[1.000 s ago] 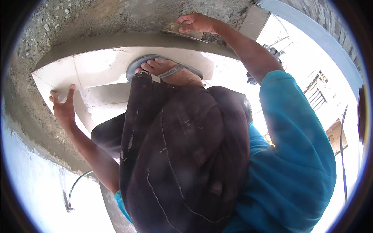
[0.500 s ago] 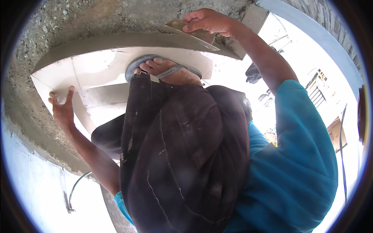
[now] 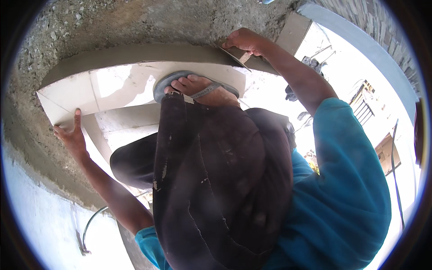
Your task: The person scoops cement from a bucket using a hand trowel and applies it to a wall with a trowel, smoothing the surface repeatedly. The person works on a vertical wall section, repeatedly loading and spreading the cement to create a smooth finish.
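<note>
My left hand (image 3: 72, 138) lies on the far left end of the cream tiled step (image 3: 92, 92), its thumb and fingers spread at the tile edge. In my right hand (image 3: 245, 41) is a flat, thin trowel (image 3: 233, 55), gripped from above with its blade tilted. The blade is at the right part of a smooth grey mortar band (image 3: 148, 53), which runs along the far edge of the tiles. Whether its edge touches the mortar is hard to tell. My foot in a grey flip-flop (image 3: 160, 85) rests on the step between my hands.
Rough earth and gravel (image 3: 103, 24) lie beyond the mortar. At the right end stands a grey-brown block (image 3: 293, 32). My bent knee in dark trousers (image 3: 216, 162) fills the middle. A thin hose (image 3: 85, 229) curves at lower left, beside a pale wall (image 3: 36, 198).
My right hand and the trowel have moved slightly nearer and to the right, with the blade tipped more steeply. My left hand stays at the tile edge. The whole view has shifted a little.
</note>
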`<action>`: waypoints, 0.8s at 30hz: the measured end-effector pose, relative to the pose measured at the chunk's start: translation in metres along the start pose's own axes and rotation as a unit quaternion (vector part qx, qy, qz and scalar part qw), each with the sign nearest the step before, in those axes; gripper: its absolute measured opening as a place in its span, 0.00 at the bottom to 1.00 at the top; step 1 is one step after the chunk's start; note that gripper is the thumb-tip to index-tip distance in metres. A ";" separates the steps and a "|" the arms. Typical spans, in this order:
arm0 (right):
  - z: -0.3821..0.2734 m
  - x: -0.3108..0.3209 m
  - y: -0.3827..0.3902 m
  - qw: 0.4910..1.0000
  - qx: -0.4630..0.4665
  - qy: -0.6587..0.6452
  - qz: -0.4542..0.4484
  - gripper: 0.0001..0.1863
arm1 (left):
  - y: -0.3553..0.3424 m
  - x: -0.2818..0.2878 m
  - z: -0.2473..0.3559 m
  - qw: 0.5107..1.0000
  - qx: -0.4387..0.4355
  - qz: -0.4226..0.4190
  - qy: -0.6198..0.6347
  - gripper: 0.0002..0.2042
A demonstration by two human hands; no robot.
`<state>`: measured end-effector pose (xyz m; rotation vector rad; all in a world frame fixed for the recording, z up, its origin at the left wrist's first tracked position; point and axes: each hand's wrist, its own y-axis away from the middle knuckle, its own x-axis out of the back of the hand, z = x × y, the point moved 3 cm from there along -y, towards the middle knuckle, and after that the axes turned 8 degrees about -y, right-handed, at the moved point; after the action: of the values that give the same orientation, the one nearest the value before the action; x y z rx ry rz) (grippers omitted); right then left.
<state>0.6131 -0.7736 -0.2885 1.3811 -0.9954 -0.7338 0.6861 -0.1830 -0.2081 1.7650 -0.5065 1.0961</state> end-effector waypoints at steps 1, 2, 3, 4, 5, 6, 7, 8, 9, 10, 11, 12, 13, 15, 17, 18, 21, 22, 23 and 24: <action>-0.009 -0.005 -0.001 1.000 0.012 0.001 -0.007 0.15 | -0.005 -0.004 -0.005 1.000 -0.003 -0.002 -0.002 0.69; -0.018 -0.010 -0.002 1.000 0.024 0.003 -0.014 0.17 | -0.009 -0.008 -0.010 1.000 -0.016 -0.009 0.009 0.70; -0.030 -0.016 0.001 0.999 0.046 0.001 -0.003 0.17 | -0.011 -0.011 -0.012 0.999 -0.029 -0.017 0.021 0.70; -0.040 -0.022 0.006 0.998 0.069 0.000 0.007 0.16 | -0.014 -0.015 -0.014 0.998 -0.041 -0.025 0.033 0.71; -0.049 -0.027 0.008 0.996 0.092 -0.001 0.018 0.16 | -0.016 -0.019 -0.017 0.998 -0.035 -0.031 0.047 0.72; -0.052 -0.030 0.003 0.994 0.106 -0.001 0.015 0.16 | -0.014 -0.019 -0.013 0.997 -0.030 -0.038 0.059 0.72; -0.054 -0.034 -0.003 0.993 0.120 0.000 0.013 0.17 | -0.014 -0.020 -0.010 0.996 -0.024 -0.046 0.071 0.73; -0.056 -0.037 -0.007 0.991 0.133 0.001 0.010 0.18 | -0.016 -0.023 -0.010 0.996 -0.029 -0.044 0.069 0.73; -0.064 -0.042 -0.006 0.994 0.109 -0.006 -0.006 0.23 | -0.016 -0.026 -0.014 0.996 -0.030 -0.040 0.067 0.73; -0.076 -0.046 0.003 0.996 0.083 -0.013 -0.023 0.28 | -0.017 -0.026 -0.015 0.997 -0.032 -0.038 0.064 0.74; -0.087 -0.050 0.009 0.997 0.058 -0.021 -0.039 0.35 | -0.017 -0.026 -0.016 0.997 -0.027 -0.044 0.063 0.74; -0.095 -0.054 0.012 0.997 0.069 -0.010 -0.036 0.35 | -0.017 -0.025 -0.015 0.996 -0.024 -0.051 0.062 0.74; -0.102 -0.059 0.014 0.996 0.079 0.001 -0.033 0.35 | -0.016 -0.024 -0.013 0.996 -0.020 -0.059 0.061 0.74; -0.121 -0.069 0.023 0.995 0.087 0.022 -0.040 0.35 | -0.013 -0.023 -0.009 0.996 -0.018 -0.060 0.060 0.74; -0.145 -0.079 0.033 0.994 0.081 0.041 -0.061 0.35 | -0.014 -0.023 -0.009 0.996 -0.015 -0.061 0.061 0.74; -0.152 -0.084 0.032 0.993 0.093 0.045 -0.057 0.36 | -0.014 -0.024 -0.010 0.996 -0.015 -0.062 0.064 0.75; -0.177 -0.104 0.029 0.988 0.131 0.051 -0.060 0.37 | -0.016 -0.023 -0.005 0.996 -0.018 -0.066 0.057 0.76; -0.193 -0.111 0.033 0.985 0.146 0.049 -0.073 0.37 | -0.015 -0.022 -0.003 0.996 -0.018 -0.066 0.051 0.76; -0.206 -0.117 0.037 0.982 0.161 0.047 -0.086 0.38 | -0.015 -0.021 -0.003 0.997 -0.017 -0.067 0.045 0.77; -0.218 -0.121 0.042 0.979 0.196 0.013 -0.057 0.32 | -0.015 -0.021 -0.004 0.997 -0.014 -0.067 0.040 0.77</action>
<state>0.7499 -0.5654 -0.2464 1.7967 -1.0852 -0.6203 0.6846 -0.1750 -0.2332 1.6978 -0.3480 1.0556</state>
